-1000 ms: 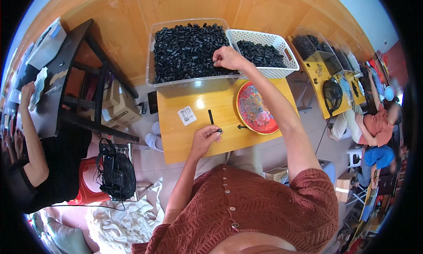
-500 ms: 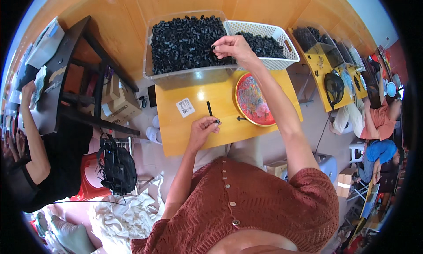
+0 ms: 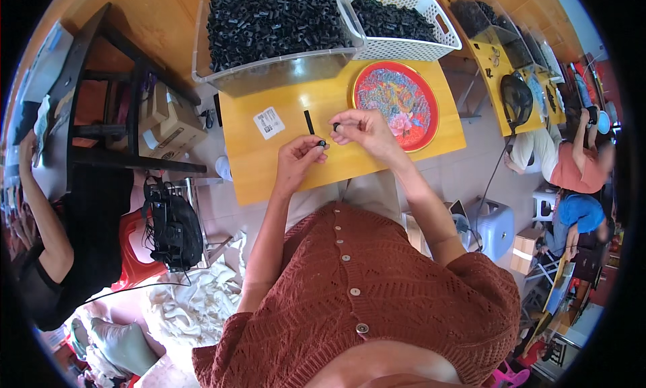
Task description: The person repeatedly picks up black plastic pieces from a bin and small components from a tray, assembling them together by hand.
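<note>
Over the front of the yellow table (image 3: 269, 179), both of my hands work close together. My left hand (image 3: 297, 165) pinches a small black cylindrical piece (image 3: 321, 144) between thumb and fingertips. Just to its right, my right hand (image 3: 367, 134) grips a small black piece (image 3: 336, 127) in its fingertips; the two pieces are apart. A short black stick (image 3: 309, 122) lies on the tabletop beyond my left fingers. At the right, partly behind my right hand, sits a round red tray (image 3: 431, 112) with a flowered base and many small silvery bits on it.
A clear plastic bin (image 3: 289, 70) full of short black tubular pieces stands at the back, beside a white perforated basket (image 3: 404, 50) of similar pieces. A white printed label (image 3: 269, 123) lies at left. People sit at other tables on both sides.
My right hand has come back from the clear bin toward my left hand, with a small black piece in its fingertips. The whole view has tilted, so the bins appear higher.
</note>
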Demonstrator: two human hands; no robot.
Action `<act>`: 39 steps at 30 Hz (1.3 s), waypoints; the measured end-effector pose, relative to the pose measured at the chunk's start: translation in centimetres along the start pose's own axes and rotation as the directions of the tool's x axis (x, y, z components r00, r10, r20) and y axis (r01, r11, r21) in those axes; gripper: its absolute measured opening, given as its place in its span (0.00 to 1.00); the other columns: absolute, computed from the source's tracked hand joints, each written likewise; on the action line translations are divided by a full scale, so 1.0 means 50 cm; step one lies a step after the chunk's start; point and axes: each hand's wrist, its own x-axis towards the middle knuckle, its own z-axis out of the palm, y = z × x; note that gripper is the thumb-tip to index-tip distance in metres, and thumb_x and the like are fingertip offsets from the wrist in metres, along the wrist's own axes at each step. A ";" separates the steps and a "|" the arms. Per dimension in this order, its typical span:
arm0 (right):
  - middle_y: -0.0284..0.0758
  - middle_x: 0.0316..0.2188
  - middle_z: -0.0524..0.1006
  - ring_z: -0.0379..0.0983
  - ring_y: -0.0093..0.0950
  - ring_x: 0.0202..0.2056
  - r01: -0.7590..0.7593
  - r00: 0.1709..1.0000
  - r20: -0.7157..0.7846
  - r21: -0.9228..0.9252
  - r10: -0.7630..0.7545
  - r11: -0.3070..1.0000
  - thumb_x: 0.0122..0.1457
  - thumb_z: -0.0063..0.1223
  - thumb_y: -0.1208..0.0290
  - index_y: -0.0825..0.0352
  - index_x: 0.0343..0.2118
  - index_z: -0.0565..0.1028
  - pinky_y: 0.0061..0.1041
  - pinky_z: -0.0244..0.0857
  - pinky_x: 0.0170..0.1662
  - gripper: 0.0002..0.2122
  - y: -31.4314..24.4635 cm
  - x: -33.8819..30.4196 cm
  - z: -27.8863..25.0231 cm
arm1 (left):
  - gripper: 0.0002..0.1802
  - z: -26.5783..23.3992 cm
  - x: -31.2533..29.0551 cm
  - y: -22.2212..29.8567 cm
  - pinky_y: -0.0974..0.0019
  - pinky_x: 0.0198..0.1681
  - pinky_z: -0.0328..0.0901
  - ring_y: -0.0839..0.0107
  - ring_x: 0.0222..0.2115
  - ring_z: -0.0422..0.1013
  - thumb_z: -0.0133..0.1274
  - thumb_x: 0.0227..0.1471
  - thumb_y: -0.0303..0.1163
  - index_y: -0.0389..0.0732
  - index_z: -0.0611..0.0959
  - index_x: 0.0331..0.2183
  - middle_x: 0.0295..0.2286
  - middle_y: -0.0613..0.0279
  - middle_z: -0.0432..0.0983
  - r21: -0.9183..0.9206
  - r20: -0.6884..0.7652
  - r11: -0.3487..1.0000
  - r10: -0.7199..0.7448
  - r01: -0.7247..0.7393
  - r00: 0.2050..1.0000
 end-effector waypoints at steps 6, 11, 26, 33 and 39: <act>0.35 0.25 0.76 0.74 0.21 0.26 0.088 0.992 -0.071 -0.215 -0.106 0.973 0.49 0.52 0.79 0.72 0.32 0.76 0.18 0.67 0.29 0.07 0.041 -0.008 0.017 | 0.08 0.004 -0.005 0.001 0.75 0.30 0.68 0.77 0.25 0.71 0.49 0.49 0.21 0.32 0.76 0.35 0.29 0.59 0.76 0.017 -0.007 1.000 0.002 -0.001 1.000; 0.36 0.25 0.76 0.74 0.21 0.24 0.050 0.991 -0.113 -0.215 -0.076 0.975 0.48 0.52 0.79 0.72 0.31 0.76 0.19 0.67 0.28 0.07 0.029 -0.012 0.038 | 0.08 0.003 -0.004 0.001 0.76 0.30 0.67 0.78 0.25 0.71 0.50 0.49 0.22 0.32 0.76 0.34 0.28 0.61 0.76 0.011 -0.002 1.000 0.004 -0.004 1.000; 0.38 0.23 0.74 0.72 0.26 0.24 0.080 0.991 -0.060 -0.451 -0.119 0.889 0.47 0.53 0.79 0.72 0.28 0.75 0.24 0.64 0.27 0.04 0.030 -0.014 0.045 | 0.07 -0.002 -0.004 -0.012 0.78 0.29 0.66 0.80 0.24 0.70 0.51 0.49 0.22 0.33 0.77 0.33 0.27 0.64 0.75 0.022 0.019 1.000 0.003 -0.003 1.000; 0.47 0.23 0.72 0.70 0.45 0.27 0.195 0.977 0.068 -0.676 -0.204 0.711 0.48 0.48 0.80 0.73 0.26 0.72 0.37 0.63 0.30 0.03 0.011 -0.016 0.044 | 0.07 -0.001 -0.005 -0.017 0.78 0.29 0.65 0.81 0.24 0.69 0.51 0.49 0.23 0.33 0.77 0.33 0.26 0.65 0.74 0.073 0.028 0.997 -0.001 -0.001 1.000; 0.50 0.19 0.71 0.70 0.48 0.26 0.127 0.991 0.057 -0.696 -0.121 0.707 0.49 0.47 0.78 0.73 0.26 0.70 0.41 0.62 0.29 0.03 0.008 -0.018 0.046 | 0.06 0.000 -0.006 -0.016 0.78 0.29 0.65 0.81 0.24 0.69 0.50 0.49 0.24 0.33 0.76 0.33 0.25 0.66 0.73 0.111 0.041 0.994 0.003 -0.007 0.999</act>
